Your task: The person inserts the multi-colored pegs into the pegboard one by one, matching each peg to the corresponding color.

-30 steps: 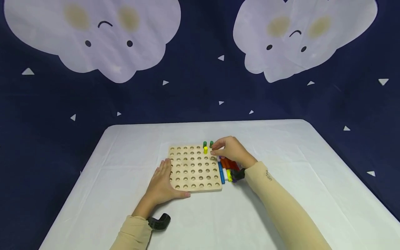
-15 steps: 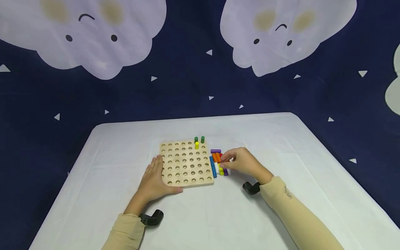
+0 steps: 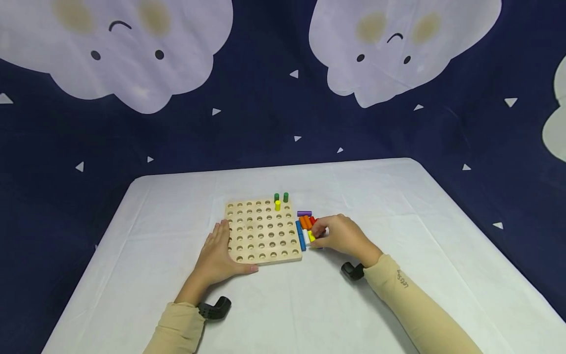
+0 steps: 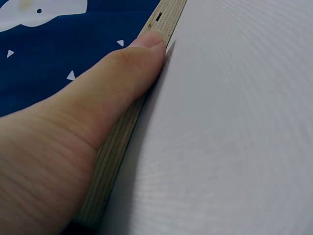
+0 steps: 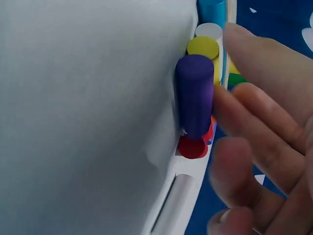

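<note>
My left hand (image 3: 216,258) rests against a wooden peg board (image 3: 261,241), straight fingers along its left edge and thumb along the front. The left wrist view shows that thumb (image 4: 132,68) on the board's side edge. Two green pegs (image 3: 286,197) and a yellow peg (image 3: 277,206) stand in holes near the far right corner. Over the loose pegs beside the board is my right hand (image 3: 342,238), fingers bent and thumb apart from them. In the right wrist view a fingertip is right at a purple peg (image 5: 194,98), with a yellow peg (image 5: 203,47) close to the thumb.
Blue pegs (image 3: 300,236), a white peg (image 3: 306,237), orange pegs (image 3: 305,222) and red pegs (image 3: 313,220) lie along the board's right side. Another purple peg (image 3: 304,213) lies behind them. A white cloth covers the table (image 3: 177,201); a dark blue patterned backdrop (image 3: 247,137) hangs behind.
My right hand has moved from the board's far right corner back toward me, to the loose pegs. The left hand stays on the board. The head view has shifted slightly.
</note>
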Action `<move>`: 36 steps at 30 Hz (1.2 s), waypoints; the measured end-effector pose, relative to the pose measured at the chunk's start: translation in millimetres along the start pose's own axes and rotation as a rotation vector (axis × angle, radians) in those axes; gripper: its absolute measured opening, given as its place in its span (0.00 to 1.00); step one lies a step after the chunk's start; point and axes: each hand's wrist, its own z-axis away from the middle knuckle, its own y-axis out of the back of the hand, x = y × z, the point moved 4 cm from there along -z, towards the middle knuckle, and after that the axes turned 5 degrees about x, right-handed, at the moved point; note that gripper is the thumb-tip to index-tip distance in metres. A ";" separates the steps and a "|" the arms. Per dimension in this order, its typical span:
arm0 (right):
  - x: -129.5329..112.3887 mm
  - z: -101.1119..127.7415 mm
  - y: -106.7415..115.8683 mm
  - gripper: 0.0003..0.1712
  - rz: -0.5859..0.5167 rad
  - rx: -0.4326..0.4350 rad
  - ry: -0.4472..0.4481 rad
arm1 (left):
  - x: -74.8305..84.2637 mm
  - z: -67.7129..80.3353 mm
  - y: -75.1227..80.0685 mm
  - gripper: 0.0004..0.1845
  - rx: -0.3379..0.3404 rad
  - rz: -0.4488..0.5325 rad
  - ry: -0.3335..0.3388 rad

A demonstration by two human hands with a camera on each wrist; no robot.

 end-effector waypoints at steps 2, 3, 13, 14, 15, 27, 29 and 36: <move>-0.7 0.1 -1.0 0.15 0.038 -0.019 0.003 | 0.1 0.3 0.3 0.84 -0.001 0.001 0.001; -0.9 0.1 -1.2 0.15 0.053 -0.031 0.008 | 0.2 0.5 0.4 0.84 -0.002 0.001 0.002; 9.2 -5.7 -0.5 0.16 0.036 -0.098 -0.047 | -2.8 1.3 -0.5 0.85 -0.004 0.000 0.012; 10.5 -6.3 -0.9 0.16 0.030 -0.102 -0.054 | -3.1 1.3 -0.8 0.85 -0.006 0.000 0.013; 11.7 -6.9 -1.3 0.16 0.025 -0.104 -0.057 | -3.2 1.4 -1.1 0.85 -0.008 -0.001 0.014; 12.4 -12.6 1.7 0.09 0.035 -0.127 0.035 | -0.2 -0.3 0.5 0.85 0.001 0.004 0.000; 13.4 -14.6 3.5 0.09 0.015 -0.138 0.047 | 0.5 -0.2 1.0 0.85 0.000 0.007 -0.001; 18.0 -30.8 13.3 0.13 -0.063 -0.136 0.005 | 1.1 0.6 0.0 0.85 -0.009 0.004 0.001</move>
